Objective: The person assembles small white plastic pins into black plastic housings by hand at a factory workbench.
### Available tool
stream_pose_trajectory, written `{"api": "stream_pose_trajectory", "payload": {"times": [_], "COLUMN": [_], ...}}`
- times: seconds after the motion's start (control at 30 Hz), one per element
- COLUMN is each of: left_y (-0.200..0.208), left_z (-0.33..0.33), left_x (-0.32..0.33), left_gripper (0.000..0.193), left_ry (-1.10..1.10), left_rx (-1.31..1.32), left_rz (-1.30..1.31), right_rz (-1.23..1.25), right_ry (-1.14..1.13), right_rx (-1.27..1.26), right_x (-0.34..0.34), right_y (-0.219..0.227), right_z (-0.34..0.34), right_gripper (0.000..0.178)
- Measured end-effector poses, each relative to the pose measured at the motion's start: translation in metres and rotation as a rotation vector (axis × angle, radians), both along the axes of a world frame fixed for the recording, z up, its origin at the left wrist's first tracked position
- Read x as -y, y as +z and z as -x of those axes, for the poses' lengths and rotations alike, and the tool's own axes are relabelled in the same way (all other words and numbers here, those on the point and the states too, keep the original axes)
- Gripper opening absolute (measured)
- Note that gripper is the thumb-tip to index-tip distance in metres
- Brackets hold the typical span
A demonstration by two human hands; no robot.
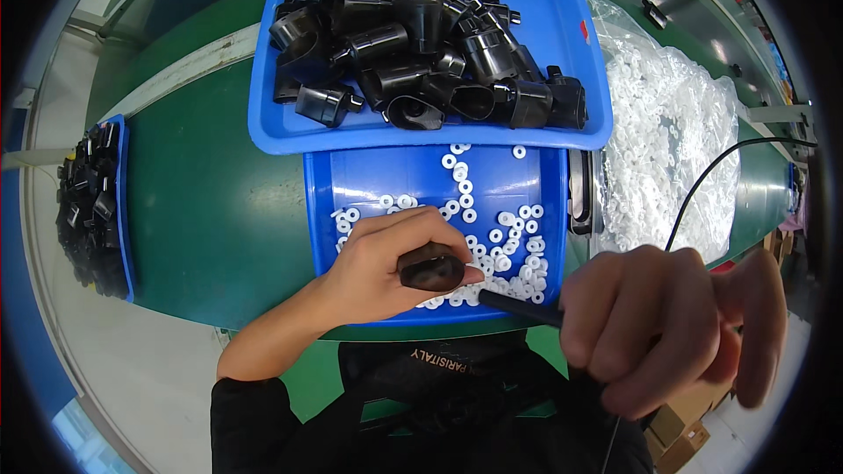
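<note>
Tabletop [193,202], smooth and green, bears a shallow blue plastic tray [562,26] heaped with glossy black hollow parts. Right of it slumps a clear plastic bag [663,149] of white pieces. Nearer sits a darker blue bin [395,177]. The right hand [650,325] curls closed around a slim black rod [520,307]; the left hand [373,259] wraps one glossy black plastic piece [430,274] above the bin's small white rings [496,235].

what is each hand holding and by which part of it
The left hand grips a black plastic piece around its sides, one end showing. The right hand holds a black rod with one end sticking out; fingers hide the gripped part.
</note>
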State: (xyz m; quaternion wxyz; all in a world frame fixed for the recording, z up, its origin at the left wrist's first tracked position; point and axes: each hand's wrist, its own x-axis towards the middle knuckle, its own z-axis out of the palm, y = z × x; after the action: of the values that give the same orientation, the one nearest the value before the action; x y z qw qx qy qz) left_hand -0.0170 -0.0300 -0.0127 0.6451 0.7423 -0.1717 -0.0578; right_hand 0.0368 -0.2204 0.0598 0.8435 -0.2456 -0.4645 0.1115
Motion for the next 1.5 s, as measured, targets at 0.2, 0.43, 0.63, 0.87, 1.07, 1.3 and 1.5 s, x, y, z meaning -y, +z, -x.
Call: {"api": "stream_pose_trajectory", "payload": {"times": [0.2,0.43,0.63,0.87,1.07,1.3,1.5], "left_y": [0.005,0.0,-0.007,0.002,0.009,-0.003,-0.007], "left_z": [0.003,0.005,0.006,0.005,0.001,0.003,0.007], "left_x": [-0.002,-0.007,-0.006,-0.009,-0.01,-0.005,-0.004], "left_gripper": [0.031,0.032,0.032,0.033,0.033,0.033,0.031], "left_ry": [-0.051,-0.028,-0.007,-0.057,-0.06,-0.016,-0.06], "left_rx": [-0.254,0.095,0.153,0.005,0.118,0.186,-0.035], "left_rz": [0.002,-0.108,-0.036,-0.035,-0.17,-0.187,-0.085], "right_rz": [0.156,0.229,0.295,0.364,0.417,0.555,0.637], "right_ry": [-0.258,-0.178,-0.157,-0.153,-0.149,-0.01,-0.07], "right_rx": [-0.092,-0.116,-0.14,-0.176,-0.208,-0.206,-0.298], "right_x": [-0.049,-0.034,-0.033,-0.041,-0.04,-0.042,-0.037], "right_y": [0.0,-0.004,-0.007,-0.014,-0.02,-0.034,-0.017], "right_z": [0.02,0.031,0.031,0.027,0.026,0.025,0.022], "right_gripper": [0.025,0.03,0.036,0.044,0.051,0.073,0.074]}}
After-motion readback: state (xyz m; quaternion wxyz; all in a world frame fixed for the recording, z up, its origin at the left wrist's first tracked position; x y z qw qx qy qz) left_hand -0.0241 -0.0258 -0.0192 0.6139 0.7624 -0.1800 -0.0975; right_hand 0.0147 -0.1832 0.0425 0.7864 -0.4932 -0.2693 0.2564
